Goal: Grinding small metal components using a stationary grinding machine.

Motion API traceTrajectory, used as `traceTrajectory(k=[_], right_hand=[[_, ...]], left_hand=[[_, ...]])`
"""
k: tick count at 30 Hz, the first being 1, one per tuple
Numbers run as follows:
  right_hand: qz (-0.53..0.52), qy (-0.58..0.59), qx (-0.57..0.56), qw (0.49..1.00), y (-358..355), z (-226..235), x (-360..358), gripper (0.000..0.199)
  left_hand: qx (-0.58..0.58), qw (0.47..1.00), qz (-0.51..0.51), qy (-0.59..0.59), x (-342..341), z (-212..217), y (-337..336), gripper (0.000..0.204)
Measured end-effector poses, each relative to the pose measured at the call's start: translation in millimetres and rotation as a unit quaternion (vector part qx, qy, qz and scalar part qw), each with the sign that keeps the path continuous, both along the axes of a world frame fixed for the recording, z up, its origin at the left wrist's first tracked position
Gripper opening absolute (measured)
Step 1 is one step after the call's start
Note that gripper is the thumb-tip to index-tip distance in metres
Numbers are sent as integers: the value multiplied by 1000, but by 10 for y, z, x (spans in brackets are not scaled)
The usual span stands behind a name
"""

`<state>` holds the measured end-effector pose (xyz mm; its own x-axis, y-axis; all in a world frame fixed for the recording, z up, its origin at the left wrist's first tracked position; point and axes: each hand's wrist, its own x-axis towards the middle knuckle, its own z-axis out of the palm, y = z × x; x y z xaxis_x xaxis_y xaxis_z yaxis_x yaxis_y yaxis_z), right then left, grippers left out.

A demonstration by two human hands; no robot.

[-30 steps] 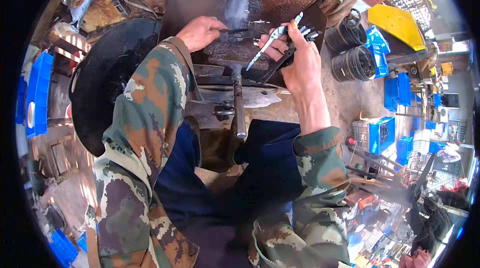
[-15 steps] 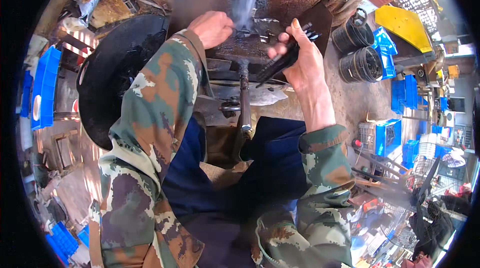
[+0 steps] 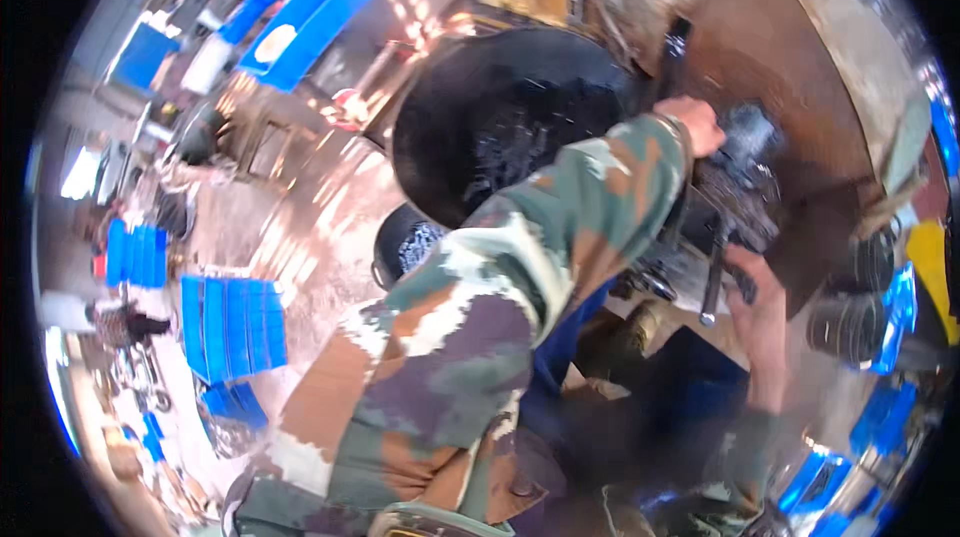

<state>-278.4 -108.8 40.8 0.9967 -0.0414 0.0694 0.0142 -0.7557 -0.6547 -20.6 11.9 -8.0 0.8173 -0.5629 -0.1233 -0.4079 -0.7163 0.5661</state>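
- Both hands are brought together over a dark metal assembly [image 3: 745,192] on the rusty brown workbench [image 3: 800,77]; the frame is smeared by motion, so fine detail is lost
- Left hand [image 3: 700,125] is laid against the top of the assembly, its fingers bent around a dark part; whether that part is truly clamped cannot be told
- Right hand [image 3: 752,277] is held just below the assembly, beside a slim dark rod [image 3: 712,272] that hangs down from it; the blur hides whether the rod is grasped or merely touched
- Work is judged to be in mid-course: the assembly is seated on the bench and both hands are on it, and nothing shows it finished or set aside
- A camouflage sleeve [image 3: 520,287] of coarse mottled cloth covers the left arm
- A large black pan [image 3: 500,117], round, shallow and glossy with grime, sits just beside the left forearm, and a smaller black round piece [image 3: 405,242] lies beneath its rim
- Blue plastic crates [image 3: 232,327] stand well apart on the floor at the left, and black ribbed rings [image 3: 848,322] are stacked near the right hand
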Motion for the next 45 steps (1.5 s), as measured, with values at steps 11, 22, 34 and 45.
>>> traceTrajectory(k=[11, 22, 34, 45], right_hand=[[35, -39, 60, 997, 167, -200, 107, 34], [-258, -109, 270, 921, -192, 196, 1163, 24], [-299, -142, 245, 911, -952, -16, 2046, 25], [-321, -157, 220, 908, -918, -62, 2207, 23]], left_hand=[[-145, 982, 116, -6, -32, -46, 96, 37], [-369, 904, 180, -116, -135, 148, -271, 18], [-385, 904, 174, -64, -135, 65, -360, 18], [-499, 845, 163, -103, -46, 276, -302, 13]])
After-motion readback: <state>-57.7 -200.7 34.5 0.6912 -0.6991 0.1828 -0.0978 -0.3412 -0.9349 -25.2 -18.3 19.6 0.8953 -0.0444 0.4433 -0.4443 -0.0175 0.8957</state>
